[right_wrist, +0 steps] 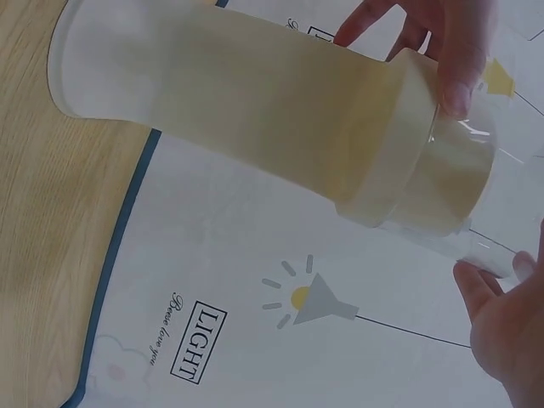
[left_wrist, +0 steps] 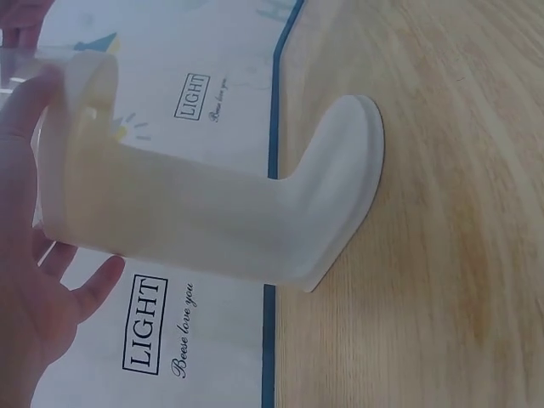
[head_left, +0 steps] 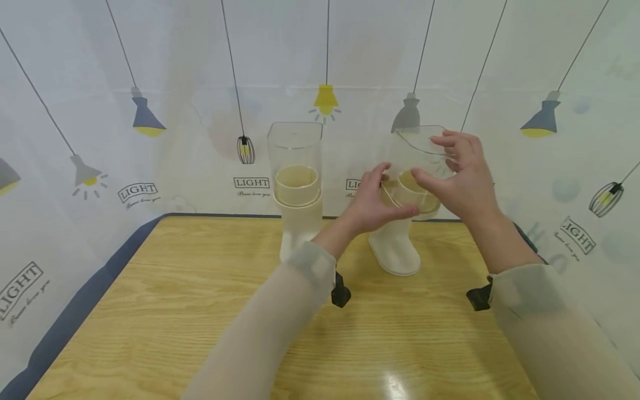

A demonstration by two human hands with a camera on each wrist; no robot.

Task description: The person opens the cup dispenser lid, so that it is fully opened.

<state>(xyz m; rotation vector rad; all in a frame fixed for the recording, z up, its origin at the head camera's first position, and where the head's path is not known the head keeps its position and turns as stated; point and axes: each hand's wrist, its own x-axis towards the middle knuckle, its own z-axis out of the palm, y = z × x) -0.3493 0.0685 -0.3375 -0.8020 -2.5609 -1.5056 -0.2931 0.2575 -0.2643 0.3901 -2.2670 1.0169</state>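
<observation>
A white boot-shaped stand (head_left: 397, 250) is upright on the table at right of centre. On its top sits a clear plastic cylinder (head_left: 417, 150), with a cream ring (head_left: 409, 188) showing inside its lower part. My left hand (head_left: 372, 205) grips the stand's wide collar, thumb in front and fingers behind, as the left wrist view also shows. Higher on the other side, my right hand (head_left: 467, 178) holds the cylinder, fingers near its rim and thumb toward the front. In the right wrist view the right hand's fingers (right_wrist: 480, 289) touch the clear wall.
A similar white boot-shaped stand (head_left: 301, 222) with a clear top (head_left: 295, 150) stands to the left, partly behind my left forearm. The wooden table (head_left: 200, 311) has a dark blue edge. Behind it hangs a white sheet (head_left: 180, 111) printed with lamps.
</observation>
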